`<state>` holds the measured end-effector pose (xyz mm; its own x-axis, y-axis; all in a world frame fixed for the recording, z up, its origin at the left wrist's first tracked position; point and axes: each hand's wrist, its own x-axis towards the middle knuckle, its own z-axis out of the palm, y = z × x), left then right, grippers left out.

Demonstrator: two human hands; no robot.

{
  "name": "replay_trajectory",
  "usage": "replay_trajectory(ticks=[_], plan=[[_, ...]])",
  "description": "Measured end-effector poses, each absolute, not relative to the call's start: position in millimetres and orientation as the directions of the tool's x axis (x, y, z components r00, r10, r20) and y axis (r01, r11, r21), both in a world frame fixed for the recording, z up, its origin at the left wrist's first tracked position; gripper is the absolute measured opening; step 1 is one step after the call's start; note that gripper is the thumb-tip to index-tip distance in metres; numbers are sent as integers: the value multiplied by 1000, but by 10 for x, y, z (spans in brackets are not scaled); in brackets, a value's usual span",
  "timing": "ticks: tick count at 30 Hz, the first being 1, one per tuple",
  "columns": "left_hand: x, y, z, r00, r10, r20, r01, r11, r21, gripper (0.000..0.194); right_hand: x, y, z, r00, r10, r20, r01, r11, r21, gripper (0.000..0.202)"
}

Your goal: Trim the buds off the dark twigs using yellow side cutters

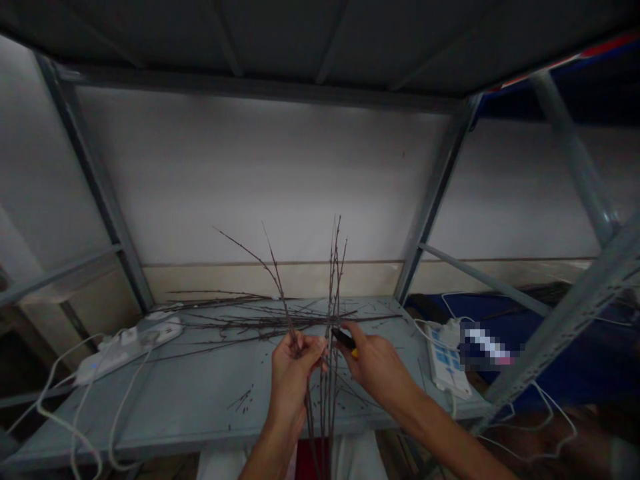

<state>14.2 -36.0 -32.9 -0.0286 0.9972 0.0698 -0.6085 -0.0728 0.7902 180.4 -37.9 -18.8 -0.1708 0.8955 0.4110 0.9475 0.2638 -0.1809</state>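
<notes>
My left hand (291, 368) is closed around thin dark twigs (280, 287), whose forked tips point up and to the left. Several more twigs (334, 283) stand nearly upright just to its right, and their lower ends run down past the shelf's front edge. In my right hand (376, 362) is a small black-and-yellow hand tool (344, 339), its black end close to those upright twigs. The tool's exact kind is too blurred to make out. Behind both hands a loose bundle of twigs (255, 323) lies crosswise on the grey metal shelf (200, 400).
Short cut bits (243, 398) are scattered over the shelf. White power strips with cables stand at the left (125, 350) and right (447, 363). Metal uprights (440, 193) frame both sides, and an upper shelf (280, 40) hangs overhead. Blue cloth (555, 340) lies at the right.
</notes>
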Motion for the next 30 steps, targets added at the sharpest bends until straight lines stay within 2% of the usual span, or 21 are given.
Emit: replay_trajectory(ticks=[3, 4, 6, 13, 16, 20, 30], plan=[[142, -354, -327, -17, 998, 57, -616, -55, 785, 48, 1793, -404, -71, -23, 906, 423, 701, 316, -640, 24], [141, -357, -335, -7, 998, 58, -617, -50, 785, 48, 1783, -418, -11, 20, 906, 424, 594, 330, -734, 27], [142, -373, -363, 7, 998, 67, -607, -49, 793, 46, 1749, -440, 117, 98, 897, 431, 447, 347, -824, 32], [184, -446, -436, 53, 996, 73, -621, -25, 784, 47, 1609, -362, 358, 149, 928, 341, 287, 289, -913, 43], [184, -449, -438, 51, 997, 66, -633, -19, 774, 50, 1596, -333, 388, 139, 937, 321, 276, 275, -921, 46], [183, -472, -425, 44, 998, 50, -603, -13, 798, 50, 1610, -328, 407, 112, 936, 332, 266, 294, -918, 40], [279, -439, -300, 116, 988, 102, -570, -18, 822, 43, 1612, -371, 477, 102, 911, 401, 344, 346, -873, 32]])
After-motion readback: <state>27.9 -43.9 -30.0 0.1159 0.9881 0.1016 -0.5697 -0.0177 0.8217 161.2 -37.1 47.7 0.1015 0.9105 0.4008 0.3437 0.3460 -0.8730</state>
